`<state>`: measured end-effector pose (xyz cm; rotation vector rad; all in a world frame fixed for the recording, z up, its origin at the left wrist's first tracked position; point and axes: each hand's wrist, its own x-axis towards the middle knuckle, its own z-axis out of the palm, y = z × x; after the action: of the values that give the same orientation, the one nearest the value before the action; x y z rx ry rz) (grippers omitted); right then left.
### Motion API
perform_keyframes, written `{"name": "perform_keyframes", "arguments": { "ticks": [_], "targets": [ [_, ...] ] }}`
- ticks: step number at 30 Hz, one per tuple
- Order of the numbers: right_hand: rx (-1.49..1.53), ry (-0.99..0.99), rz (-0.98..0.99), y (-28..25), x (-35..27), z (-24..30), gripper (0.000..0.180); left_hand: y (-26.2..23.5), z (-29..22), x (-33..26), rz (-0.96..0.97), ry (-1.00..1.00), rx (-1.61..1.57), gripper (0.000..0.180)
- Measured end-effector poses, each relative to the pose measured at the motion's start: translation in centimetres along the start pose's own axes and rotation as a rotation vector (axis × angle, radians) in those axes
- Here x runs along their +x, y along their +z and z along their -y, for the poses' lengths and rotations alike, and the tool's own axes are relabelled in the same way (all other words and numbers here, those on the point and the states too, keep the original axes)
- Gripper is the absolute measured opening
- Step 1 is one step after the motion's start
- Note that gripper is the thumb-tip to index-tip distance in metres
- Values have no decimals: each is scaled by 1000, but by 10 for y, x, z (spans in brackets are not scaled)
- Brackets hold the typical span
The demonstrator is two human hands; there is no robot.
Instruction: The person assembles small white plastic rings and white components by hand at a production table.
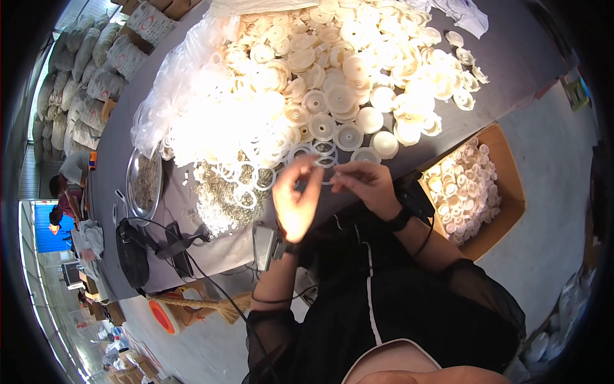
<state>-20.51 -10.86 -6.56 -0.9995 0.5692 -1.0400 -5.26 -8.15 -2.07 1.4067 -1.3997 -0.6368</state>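
My left hand [298,198] is at the table's near edge, its fingers curled toward the thumb in a pinch. Close by on the right, my right hand [371,184] pinches thumb and fingertips together. What either hand holds is too small and too brightly lit to make out. Just beyond the fingertips lie thin white plastic rings [325,146]. Farther off spreads a big heap of round off-white plastic caps [339,99]. Left of my left hand, more clear-white rings [244,196] rest on a pile of small shiny metal parts [220,192].
A cardboard box [511,185] of small white parts stands at the right. On the left of the table are a round metal tray [131,192], a black pouch [132,256] and cables. A plastic bag [182,83] borders the heap. Another person [71,198] is at the far left.
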Motion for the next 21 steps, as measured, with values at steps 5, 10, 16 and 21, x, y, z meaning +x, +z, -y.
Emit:
{"name": "perform_keyframes", "arguments": {
  "ticks": [5,10,16,21],
  "targets": [
    [35,-72,-65,-3,-1,1,18,19,19,95,53,243,300,26],
    [49,-50,-73,-9,-5,4,18,34,44,162,228,524,670,34],
    [101,-47,-81,-20,-6,8,20,24,39,174,243,249,1051,24],
    [155,-37,-68,-17,-2,10,21,-3,36,155,64,495,940,27]
  ]
}}
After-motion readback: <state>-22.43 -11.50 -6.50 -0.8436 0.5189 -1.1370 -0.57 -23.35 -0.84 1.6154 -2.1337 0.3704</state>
